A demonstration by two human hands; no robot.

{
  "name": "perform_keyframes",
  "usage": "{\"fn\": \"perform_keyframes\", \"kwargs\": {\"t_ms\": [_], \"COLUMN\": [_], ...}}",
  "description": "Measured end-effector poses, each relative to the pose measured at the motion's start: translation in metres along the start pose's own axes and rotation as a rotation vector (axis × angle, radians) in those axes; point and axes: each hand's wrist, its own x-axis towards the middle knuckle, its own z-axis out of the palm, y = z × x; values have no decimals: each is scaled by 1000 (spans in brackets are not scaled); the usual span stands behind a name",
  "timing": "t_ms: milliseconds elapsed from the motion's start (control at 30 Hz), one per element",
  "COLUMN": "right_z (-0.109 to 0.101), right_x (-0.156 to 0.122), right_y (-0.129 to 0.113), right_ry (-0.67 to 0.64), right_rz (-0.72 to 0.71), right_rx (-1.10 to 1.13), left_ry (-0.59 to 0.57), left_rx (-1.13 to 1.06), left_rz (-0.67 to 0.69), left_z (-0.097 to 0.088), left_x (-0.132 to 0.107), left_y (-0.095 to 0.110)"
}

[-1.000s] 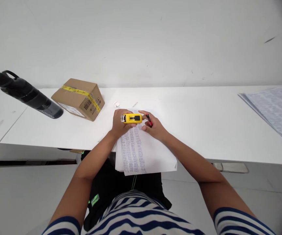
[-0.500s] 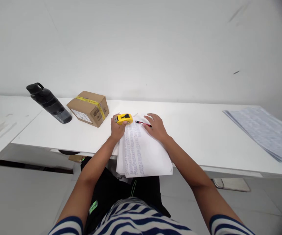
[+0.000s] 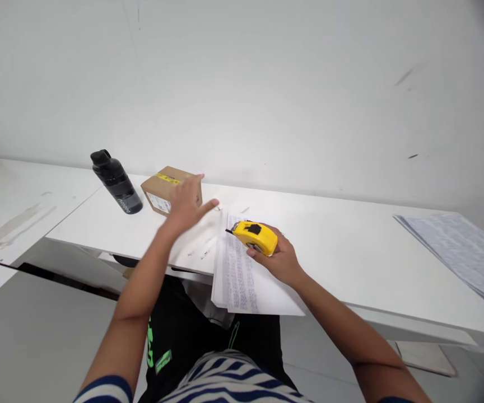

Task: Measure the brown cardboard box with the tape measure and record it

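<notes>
My right hand is wrapped round a yellow tape measure, held above the handwritten sheets of paper at the table's front edge. A short black tip pokes out past the tape measure's left end; I cannot tell if it belongs to the pen, which is otherwise hidden. My left hand, slightly blurred, has its fingers spread in front of the brown cardboard box with yellow tape. It covers much of the box's right side, and whether it touches the box is unclear.
A black bottle stands left of the box. Another stack of written sheets lies at the right end of the white table. A wall rises directly behind. Dark marks show on the tabletop left of the papers.
The tape measure has passed from my left hand to my right. My left hand has moved left to the box with fingers spread. The pen by my right hand is now mostly hidden.
</notes>
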Motion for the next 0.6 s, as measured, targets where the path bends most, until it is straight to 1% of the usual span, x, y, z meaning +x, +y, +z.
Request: {"fn": "perform_keyframes", "kwargs": {"t_ms": [33,67,100,133,200,267,300,367,400,433,467,500,533,600], "right_z": [-3,-5,-7,-8,-11,-12,-13,-13,-13,-12,-11,-10,-9,-4], "right_x": [-2,-4,-6,-7,-8,-7,-7,-5,-4,-3,-2,-1,-1,0], "right_y": [1,1,2,2,2,1,1,0,0,1,1,2,3,5], "right_ry": [-13,-21,-23,-19,9,45,61,77,76,72,67,62,54,47], "right_rz": [19,35,49,58,63,56,53,48,48,50,52,55,58,63], "right_rx": [-9,-10,-5,4,22,37,42,51,53,53,52,51,49,54], "left_ry": [-52,-128,-213,-258,-306,-335,-372,-461,-480,-463,-415,-333,-219,-39], "left_rx": [177,318,412,476,518,478,438,347,301,247,174,79,-60,-473], "left_rz": [-69,-147,-203,-218,-191,-104,-55,29,55,72,87,103,138,251], "left_z": [-13,-23,-32,-39,-49,-57,-62,-75,-83,-91,-99,-108,-115,-126], "left_x": [12,21,28,30,24,8,-1,-19,-28,-36,-46,-57,-71,-109], "left_y": [-16,-31,-43,-54,-68,-73,-73,-68,-62,-53,-43,-29,-14,18]}}
